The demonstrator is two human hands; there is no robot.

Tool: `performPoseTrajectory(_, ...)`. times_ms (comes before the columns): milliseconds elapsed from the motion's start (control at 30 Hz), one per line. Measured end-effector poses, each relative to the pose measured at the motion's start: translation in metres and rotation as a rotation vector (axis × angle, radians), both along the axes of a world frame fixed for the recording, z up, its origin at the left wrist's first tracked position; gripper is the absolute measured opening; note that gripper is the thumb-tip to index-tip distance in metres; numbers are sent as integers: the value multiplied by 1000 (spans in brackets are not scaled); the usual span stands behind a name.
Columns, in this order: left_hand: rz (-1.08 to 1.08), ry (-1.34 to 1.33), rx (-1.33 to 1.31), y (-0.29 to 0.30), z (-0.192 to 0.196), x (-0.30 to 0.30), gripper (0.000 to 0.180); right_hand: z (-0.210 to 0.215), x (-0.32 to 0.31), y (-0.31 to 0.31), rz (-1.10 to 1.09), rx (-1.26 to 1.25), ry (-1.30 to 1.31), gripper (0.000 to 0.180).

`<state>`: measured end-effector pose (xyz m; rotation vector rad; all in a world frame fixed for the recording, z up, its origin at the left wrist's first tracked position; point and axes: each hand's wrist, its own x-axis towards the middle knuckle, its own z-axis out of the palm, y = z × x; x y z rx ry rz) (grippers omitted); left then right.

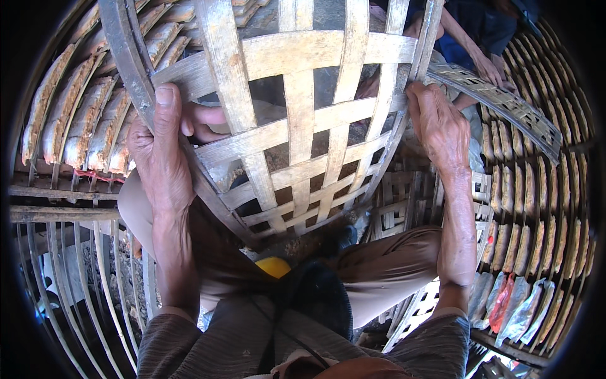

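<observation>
Head view: fish racks (82, 120) flank basket (297, 126), perhaps bamboo.

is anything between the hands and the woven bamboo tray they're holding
Nothing visible. The left hand grips the woven bamboo tray directly at its left rim, thumb on top and fingers showing through the gaps. The right hand clasps the right rim, skin on bamboo.

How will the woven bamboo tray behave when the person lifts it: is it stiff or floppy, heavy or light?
The woven tray is probably fairly stiff: its wide strips keep their shape between the left hand and right hand, each at one rim. It looks light for its size, being an open lattice with gaps. The thin strips may flex a little.
</observation>
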<state>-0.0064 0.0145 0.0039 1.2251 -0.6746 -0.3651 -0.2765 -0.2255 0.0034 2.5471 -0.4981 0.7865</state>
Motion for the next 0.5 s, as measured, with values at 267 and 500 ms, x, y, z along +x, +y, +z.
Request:
performPoseTrajectory(267,67,-63,93,-10,-3,-4,45,-7,-14,-17,-75,559,-443,12)
performPoseTrajectory(500,136,-24,117,-8,-5,4,44,6,-15,-13,229,1324,-891,17)
